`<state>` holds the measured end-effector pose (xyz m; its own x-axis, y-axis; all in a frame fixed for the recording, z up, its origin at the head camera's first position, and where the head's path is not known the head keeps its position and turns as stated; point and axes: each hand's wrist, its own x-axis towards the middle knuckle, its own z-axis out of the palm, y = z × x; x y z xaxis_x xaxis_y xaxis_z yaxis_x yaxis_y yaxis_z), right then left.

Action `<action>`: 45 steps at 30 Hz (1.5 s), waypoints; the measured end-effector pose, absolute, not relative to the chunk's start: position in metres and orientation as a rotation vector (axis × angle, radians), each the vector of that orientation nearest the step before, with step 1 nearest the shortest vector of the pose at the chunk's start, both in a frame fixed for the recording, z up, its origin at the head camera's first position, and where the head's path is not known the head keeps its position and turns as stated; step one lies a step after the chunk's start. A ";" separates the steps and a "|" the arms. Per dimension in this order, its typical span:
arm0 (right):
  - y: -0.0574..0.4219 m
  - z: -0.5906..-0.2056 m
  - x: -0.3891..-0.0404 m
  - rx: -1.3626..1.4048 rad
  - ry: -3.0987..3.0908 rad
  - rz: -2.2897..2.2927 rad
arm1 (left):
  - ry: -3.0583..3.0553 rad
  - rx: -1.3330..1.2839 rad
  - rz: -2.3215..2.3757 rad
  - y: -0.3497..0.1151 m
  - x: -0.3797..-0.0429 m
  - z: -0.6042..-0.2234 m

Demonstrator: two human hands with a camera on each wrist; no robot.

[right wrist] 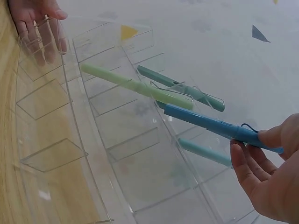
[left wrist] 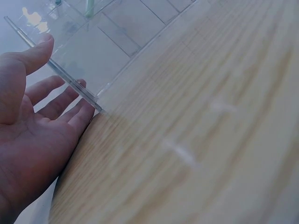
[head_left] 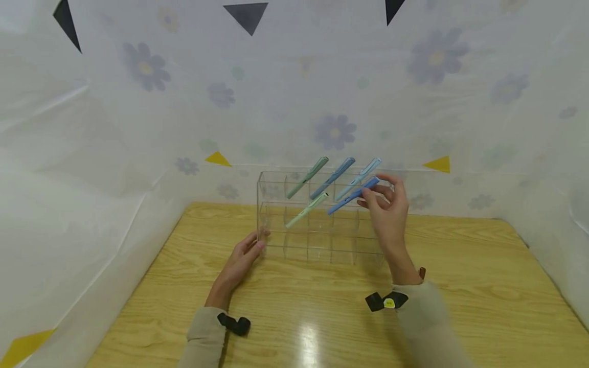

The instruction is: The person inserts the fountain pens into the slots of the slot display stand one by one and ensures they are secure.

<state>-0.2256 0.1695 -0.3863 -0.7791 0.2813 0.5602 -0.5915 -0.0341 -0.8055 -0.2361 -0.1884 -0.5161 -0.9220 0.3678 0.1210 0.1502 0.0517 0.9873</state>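
Observation:
A clear, stepped acrylic rack (head_left: 259,209) with dividers stands on the table. My right hand (head_left: 390,217) pinches a blue pen (right wrist: 201,122) near its clip end, between thumb and fingers. The pen slants over the rack's middle tier; whether its lower end touches the rack I cannot tell. To its left, a pale green pen (head_left: 306,210) leans in the same tier. Behind, on the top tier, lean a dark green pen (head_left: 307,178), a grey-blue pen (head_left: 332,179) and a light blue pen (head_left: 359,179). My left hand (left wrist: 42,121) rests its extended fingers and thumb against the rack's left side panel.
The wood-grain table (head_left: 294,306) extends in front of the rack and to both sides. Behind it hangs a pale flower-printed sheet (head_left: 285,102), with yellow and black triangles on it. More white sheeting (head_left: 69,179) closes off the left side.

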 end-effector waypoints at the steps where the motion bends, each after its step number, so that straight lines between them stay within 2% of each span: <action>1: 0.167 -0.388 -0.227 0.325 -1.663 1.861 | 2.158 0.533 1.982 -0.189 -0.236 -0.516; 9: 0.151 -0.397 -0.234 0.294 -1.778 1.822 | 2.173 0.509 1.981 -0.189 -0.235 -0.517; 19: 0.135 -0.381 -0.221 0.211 -1.999 1.742 | 2.159 0.499 1.993 -0.188 -0.237 -0.515; 27: 0.141 -0.401 -0.237 0.223 -2.104 1.601 | 2.155 0.486 1.994 -0.189 -0.236 -0.515; 37: 0.149 -0.408 -0.235 0.220 -2.111 1.336 | 2.138 0.499 1.995 -0.190 -0.237 -0.517; 45: 0.153 -0.412 -0.237 0.273 -2.108 1.293 | 2.153 0.505 2.001 -0.190 -0.238 -0.517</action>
